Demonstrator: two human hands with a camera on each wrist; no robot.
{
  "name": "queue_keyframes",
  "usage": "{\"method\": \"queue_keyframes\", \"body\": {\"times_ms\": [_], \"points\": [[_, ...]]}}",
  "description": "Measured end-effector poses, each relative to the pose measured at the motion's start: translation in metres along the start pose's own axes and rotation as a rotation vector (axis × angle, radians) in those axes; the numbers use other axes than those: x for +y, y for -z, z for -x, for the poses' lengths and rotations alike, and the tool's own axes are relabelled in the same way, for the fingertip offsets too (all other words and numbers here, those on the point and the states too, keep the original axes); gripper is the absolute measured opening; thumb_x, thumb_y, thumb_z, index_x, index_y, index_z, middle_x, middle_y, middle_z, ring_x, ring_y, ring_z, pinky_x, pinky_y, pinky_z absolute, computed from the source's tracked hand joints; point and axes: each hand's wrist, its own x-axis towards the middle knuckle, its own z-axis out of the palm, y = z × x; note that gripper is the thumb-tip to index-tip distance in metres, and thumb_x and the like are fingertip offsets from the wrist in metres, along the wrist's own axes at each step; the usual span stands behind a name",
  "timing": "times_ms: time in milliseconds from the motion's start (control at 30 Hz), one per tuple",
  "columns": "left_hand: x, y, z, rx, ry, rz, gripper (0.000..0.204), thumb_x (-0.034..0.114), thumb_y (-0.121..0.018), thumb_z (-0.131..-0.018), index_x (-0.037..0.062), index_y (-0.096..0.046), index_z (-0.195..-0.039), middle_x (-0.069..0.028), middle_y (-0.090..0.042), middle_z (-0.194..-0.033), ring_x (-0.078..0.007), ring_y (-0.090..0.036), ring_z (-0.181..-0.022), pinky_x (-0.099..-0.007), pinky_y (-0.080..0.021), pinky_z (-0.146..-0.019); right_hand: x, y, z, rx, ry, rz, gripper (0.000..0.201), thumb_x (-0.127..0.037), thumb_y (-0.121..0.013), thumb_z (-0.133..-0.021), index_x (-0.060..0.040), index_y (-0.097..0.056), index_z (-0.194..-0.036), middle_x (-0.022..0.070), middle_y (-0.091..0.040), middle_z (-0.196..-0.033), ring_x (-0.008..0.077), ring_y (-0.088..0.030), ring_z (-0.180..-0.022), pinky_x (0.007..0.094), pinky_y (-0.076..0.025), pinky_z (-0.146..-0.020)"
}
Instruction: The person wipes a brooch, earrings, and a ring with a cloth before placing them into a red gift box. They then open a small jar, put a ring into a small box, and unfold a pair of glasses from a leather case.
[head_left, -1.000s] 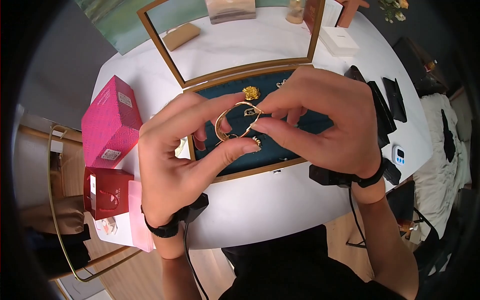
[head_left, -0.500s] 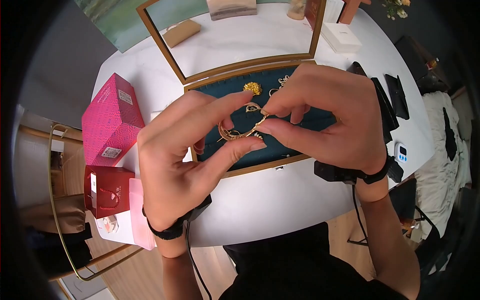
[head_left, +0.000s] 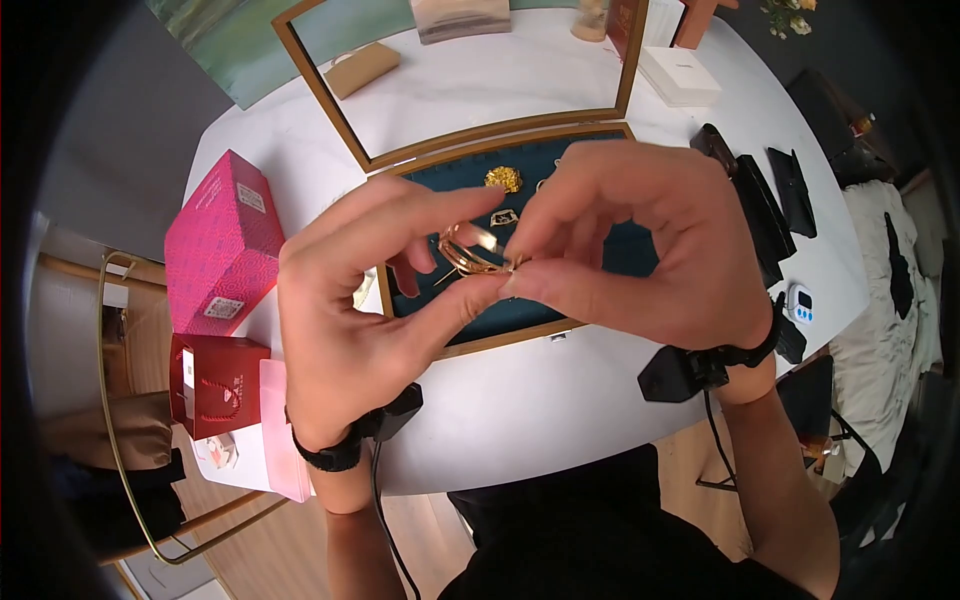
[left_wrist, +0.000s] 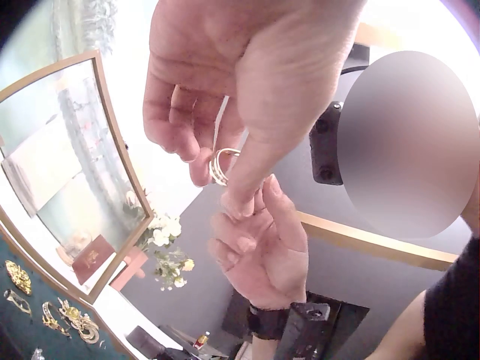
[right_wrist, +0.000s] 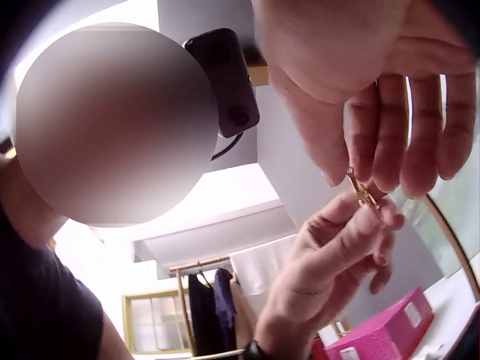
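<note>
A thin gold bracelet (head_left: 463,250) is held up between both hands over the open jewelry case, its hoop seen at a slant. My left hand (head_left: 355,290) holds it from the left, thumb along its lower edge and forefinger raised above. Thumb and forefinger of my right hand (head_left: 640,245) pinch its right end, hiding part of it. In the right wrist view the bracelet (right_wrist: 364,196) shows edge-on between the fingertips. Below lies the case's dark teal lining (head_left: 550,308), with a gold flower-shaped piece (head_left: 503,179) and a ring with a squarish face (head_left: 503,217) on it.
The case's wood-framed glass lid (head_left: 345,135) stands raised behind. A pink box (head_left: 225,240), a red gift bag (head_left: 215,385) and a pink pouch (head_left: 285,430) sit at the left. Dark cases (head_left: 755,210) and a small white timer (head_left: 799,302) lie to the right.
The bracelet has turned from a wide hoop to a narrower slant. My right fingertips have moved down and left, close to the left thumb tip.
</note>
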Motion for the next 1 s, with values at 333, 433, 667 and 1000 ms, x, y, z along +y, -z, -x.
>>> {"method": "queue_keyframes", "body": {"times_ms": [333, 433, 667, 1000], "points": [[0.0011, -0.0015, 0.0024, 0.058, 0.094, 0.114, 0.038, -0.001, -0.086, -0.067, -0.0016, -0.072, -0.103, -0.0043, -0.065, -0.085, -0.0086, -0.058, -0.070, -0.0226, -0.047, -0.063, 0.0034, 0.0089, 0.0003, 0.037, -0.024, 0.204, 0.004, -0.001, -0.071, -0.083, -0.0002, -0.068, -0.087, -0.0003, -0.066, -0.073, 0.0004, -0.054, -0.057, 0.0158, -0.038, -0.050], [0.0003, -0.0013, 0.0014, 0.081, 0.134, 0.142, 0.036, -0.002, -0.084, -0.068, -0.0021, -0.072, -0.102, -0.0051, -0.066, -0.086, -0.0090, -0.059, -0.070, -0.0226, -0.047, -0.064, 0.0024, 0.0100, -0.0008, 0.036, -0.024, 0.214, 0.003, -0.002, -0.071, -0.084, -0.0010, -0.068, -0.086, -0.0025, -0.064, -0.070, -0.0014, -0.051, -0.055, 0.0154, -0.034, -0.048], [-0.0049, -0.0062, -0.0002, 0.094, 0.050, 0.135, 0.026, -0.008, -0.076, -0.072, -0.0003, -0.075, -0.096, -0.0057, -0.068, -0.079, -0.0075, -0.056, -0.062, -0.0205, -0.044, -0.058, 0.0034, 0.0106, -0.0014, 0.016, -0.049, 0.216, 0.004, -0.003, -0.072, -0.083, -0.0018, -0.067, -0.084, -0.0032, -0.063, -0.068, -0.0017, -0.049, -0.054, 0.0160, -0.031, -0.048], [-0.0004, -0.0002, 0.0015, 0.033, 0.110, 0.187, 0.020, -0.005, -0.075, -0.078, -0.0028, -0.073, -0.097, -0.0059, -0.066, -0.081, -0.0112, -0.059, -0.074, -0.0250, -0.045, -0.072, 0.0039, 0.0091, -0.0021, 0.023, -0.141, 0.139, 0.004, 0.001, -0.069, -0.081, 0.0008, -0.066, -0.084, 0.0012, -0.063, -0.065, 0.0027, -0.054, -0.057, 0.0193, -0.038, -0.056]]}}
